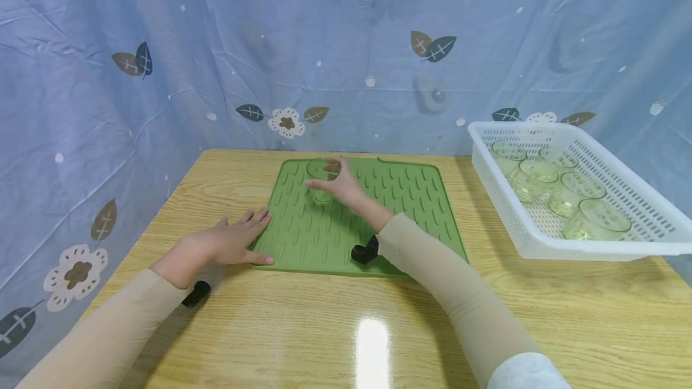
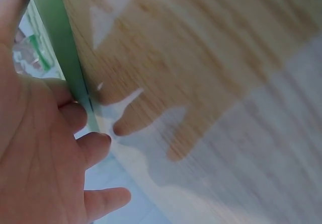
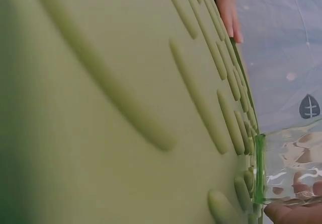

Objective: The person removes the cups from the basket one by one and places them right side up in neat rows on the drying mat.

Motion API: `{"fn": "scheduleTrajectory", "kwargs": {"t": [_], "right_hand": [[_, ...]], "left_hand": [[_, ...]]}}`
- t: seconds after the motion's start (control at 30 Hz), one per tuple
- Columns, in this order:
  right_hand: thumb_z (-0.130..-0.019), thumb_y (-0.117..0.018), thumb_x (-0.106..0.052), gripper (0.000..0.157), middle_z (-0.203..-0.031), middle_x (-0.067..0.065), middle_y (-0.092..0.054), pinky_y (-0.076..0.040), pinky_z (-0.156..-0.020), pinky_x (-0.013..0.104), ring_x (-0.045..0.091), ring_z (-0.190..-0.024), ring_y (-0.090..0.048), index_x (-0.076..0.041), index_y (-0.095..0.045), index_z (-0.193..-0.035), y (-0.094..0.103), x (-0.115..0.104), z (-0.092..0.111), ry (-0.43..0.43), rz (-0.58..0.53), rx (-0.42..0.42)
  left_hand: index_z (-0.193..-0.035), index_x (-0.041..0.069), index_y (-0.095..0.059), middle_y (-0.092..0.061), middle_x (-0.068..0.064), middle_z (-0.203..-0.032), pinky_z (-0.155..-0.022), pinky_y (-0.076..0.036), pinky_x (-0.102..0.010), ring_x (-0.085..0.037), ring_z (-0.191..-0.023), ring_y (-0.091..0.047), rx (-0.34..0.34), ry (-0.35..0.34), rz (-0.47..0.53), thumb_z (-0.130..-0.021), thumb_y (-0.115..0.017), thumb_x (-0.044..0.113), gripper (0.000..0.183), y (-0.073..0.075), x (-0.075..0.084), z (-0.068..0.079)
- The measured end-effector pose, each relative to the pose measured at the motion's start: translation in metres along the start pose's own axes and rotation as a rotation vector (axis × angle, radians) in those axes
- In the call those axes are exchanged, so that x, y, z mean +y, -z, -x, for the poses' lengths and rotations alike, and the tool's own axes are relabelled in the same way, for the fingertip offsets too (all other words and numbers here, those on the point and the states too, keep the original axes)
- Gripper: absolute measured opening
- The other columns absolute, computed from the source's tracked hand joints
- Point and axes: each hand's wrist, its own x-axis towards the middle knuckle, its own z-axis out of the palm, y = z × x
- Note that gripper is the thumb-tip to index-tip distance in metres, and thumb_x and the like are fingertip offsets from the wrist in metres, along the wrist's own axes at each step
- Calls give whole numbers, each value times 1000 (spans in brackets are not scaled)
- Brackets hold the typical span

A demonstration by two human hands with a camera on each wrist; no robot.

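Observation:
A clear, green-tinted drinking glass [image 1: 321, 196] stands upright near the far left corner of a green ridged mat [image 1: 373, 257]. My right hand [image 1: 342, 185] grips it around the upper part, thumb on the near side and fingers on the far side. In the right wrist view the base of the glass [image 3: 282, 166] meets the mat's ridges, and fingertips [image 3: 294, 214] show at its side. My left hand [image 1: 232, 242] rests with fingers spread at the mat's near left edge. The left wrist view shows that hand's palm [image 2: 40, 148] beside the green mat edge [image 2: 58, 27].
At the right of the wooden table [image 1: 270, 329] stands a white perforated plastic basket [image 1: 540, 248]. Several similar glasses [image 1: 597, 221] stand upright inside it. A blue patterned curtain [image 1: 351, 35] hangs behind the table and along its left side.

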Motion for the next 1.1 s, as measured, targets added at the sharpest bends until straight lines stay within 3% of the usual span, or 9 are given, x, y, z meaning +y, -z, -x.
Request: {"fn": "scheduleTrajectory", "kwargs": {"t": [0.77,1.1], "right_hand": [[-87,-85,-24,95,-154,18,-44,-43,-110,52,36,-139,-46,-9,-26,-160,2,-3,3,-19,37,-37],[-86,-87,-16,101,-155,22,-42,-43,-111,51,38,-138,-46,-14,-21,-162,4,-5,3,-15,-25,-41]], "left_hand": [[-163,-2,-12,0,-23,-169,-109,-3,-82,-50,-152,-6,1,-5,-8,-94,-56,69,108,0,-1,-1],[-163,-2,-12,0,-22,-169,-109,-3,-82,-49,-152,-6,-10,5,-4,-94,-58,68,108,2,2,-1]]}}
